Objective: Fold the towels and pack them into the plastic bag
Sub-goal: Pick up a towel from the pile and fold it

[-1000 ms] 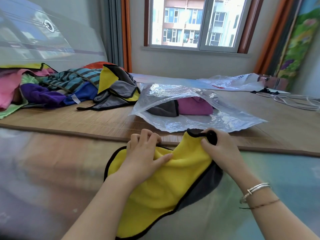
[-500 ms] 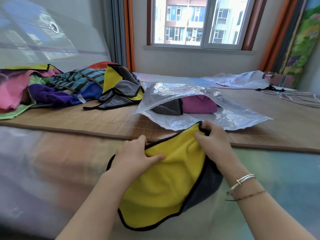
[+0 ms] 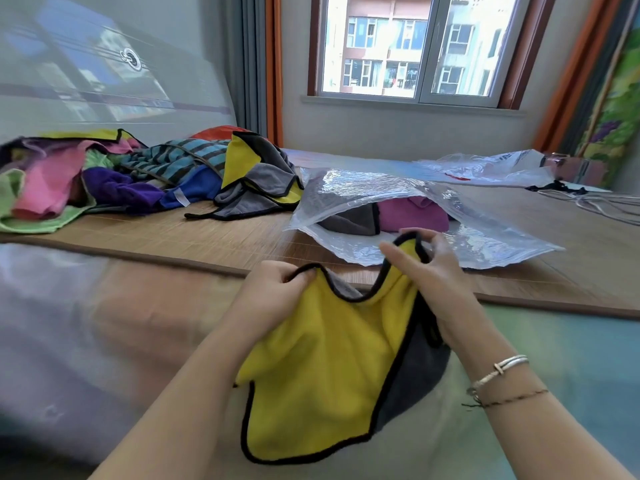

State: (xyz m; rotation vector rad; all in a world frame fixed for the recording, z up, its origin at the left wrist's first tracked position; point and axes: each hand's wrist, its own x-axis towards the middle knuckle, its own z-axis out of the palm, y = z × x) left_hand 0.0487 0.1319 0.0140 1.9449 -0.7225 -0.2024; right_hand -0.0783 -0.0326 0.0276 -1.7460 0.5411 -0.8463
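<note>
A yellow towel [image 3: 322, 368] with black trim and a grey back hangs between my hands, lifted off the surface. My left hand [image 3: 273, 299] pinches its upper left edge. My right hand [image 3: 429, 271] grips the upper right corner, held higher, close to the mouth of the clear plastic bag [image 3: 485, 237]. The bag lies on the bamboo mat [image 3: 207, 237] just beyond my hands, with a folded grey towel [image 3: 349, 221] and a folded magenta towel [image 3: 412, 213] inside.
A heap of unfolded towels [image 3: 131, 174] in pink, green, purple, blue and stripes lies at the left of the mat, with a yellow-and-grey towel [image 3: 256, 178] on its right side. Another plastic bag [image 3: 491, 168] and white cables [image 3: 602, 206] lie at the far right.
Both hands have raised the yellow towel's top edge off the surface and moved it forward toward the bag. The right hand now holds its corner higher, with the towel hanging below.
</note>
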